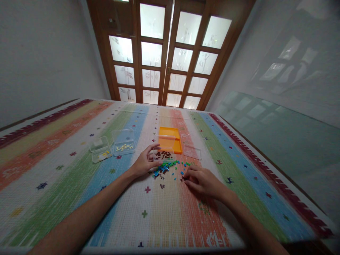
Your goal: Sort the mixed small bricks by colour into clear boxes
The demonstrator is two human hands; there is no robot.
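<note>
My left hand (145, 162) rests at the left side of a clear plastic box (174, 156) that holds many small brown pieces (164, 154); its fingers are apart around the box's edge. Right of the loose blue and green pieces (164, 168), my right hand (199, 180) is low over the cloth, thumb and fingertips together beside a few dark brown bits (182, 179). Whatever is between those fingertips is too small to make out. Several grey-brown pieces (162, 186) lie nearer to me, between the hands.
An orange tray (170, 132) stands behind the clear box. Two open clear boxes with yellow pieces (103, 154) and cream pieces (124, 147) are at the left. A clear lid (192, 152) lies at the right. Striped cloth (132, 226) covers the table, and wooden doors stand beyond it.
</note>
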